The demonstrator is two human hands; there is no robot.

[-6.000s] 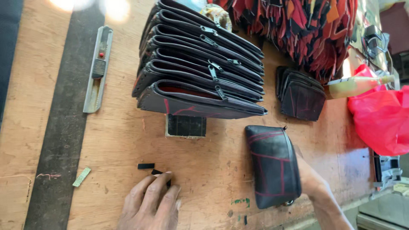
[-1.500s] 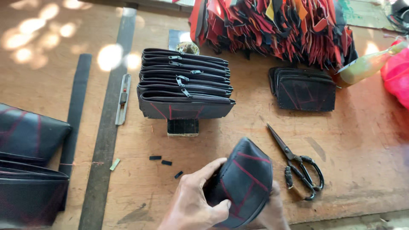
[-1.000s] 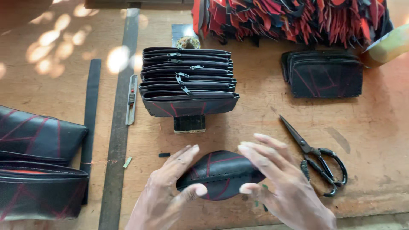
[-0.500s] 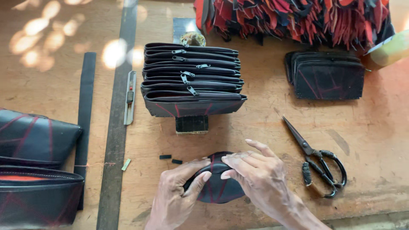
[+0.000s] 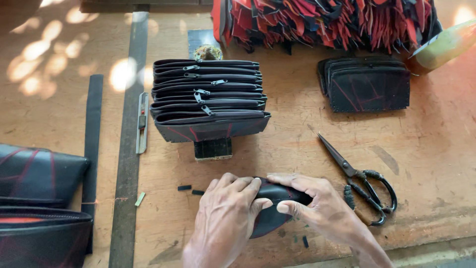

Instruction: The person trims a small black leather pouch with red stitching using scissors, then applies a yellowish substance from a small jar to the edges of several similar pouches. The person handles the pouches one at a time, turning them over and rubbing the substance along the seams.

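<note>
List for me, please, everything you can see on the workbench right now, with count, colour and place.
pouch in hand: one, black with red lines, near front edge, pressed by both hands
row of zipped pouches: about seven, black, standing at centre
small black block: one, in front of that row
flat pouch stack: several, black, upper right
scissors: one pair, dark metal, right of the hands
utility knife: one, grey, left of the row
large pouches: two, black and red, left edge
cut strips pile: many, red and black, top
left hand: one, on the pouch
right hand: one, gripping the pouch
</note>
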